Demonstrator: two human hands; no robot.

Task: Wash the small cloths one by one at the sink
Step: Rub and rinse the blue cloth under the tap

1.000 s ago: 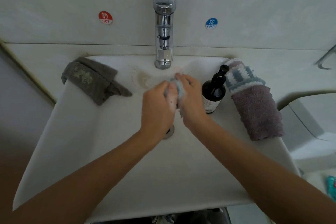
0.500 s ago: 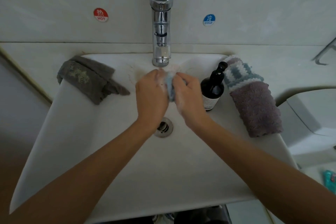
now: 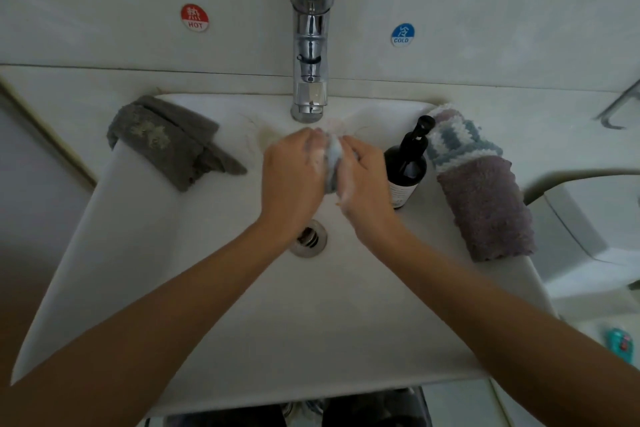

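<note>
A small light-blue cloth (image 3: 333, 163), soapy and bunched up, is squeezed between my two hands above the white sink basin (image 3: 214, 305), just in front of the chrome tap (image 3: 310, 45). My left hand (image 3: 291, 177) grips its left side and my right hand (image 3: 363, 180) grips its right side; foam covers the fingers. Most of the cloth is hidden by the hands. A grey cloth (image 3: 166, 140) lies over the sink's left rim. A purple cloth (image 3: 485, 208) and a blue-and-white striped cloth (image 3: 457, 139) lie on the right rim.
A dark pump bottle (image 3: 407, 166) stands close to my right hand, inside the sink's right edge. The drain (image 3: 310, 239) sits below my wrists. Hot (image 3: 194, 17) and cold (image 3: 402, 35) stickers mark the wall. A white fixture (image 3: 588, 229) stands to the right.
My hands have kept rubbing the blue cloth together and shifted slightly back toward the tap, uncovering the drain. The other cloths and the bottle have not moved.
</note>
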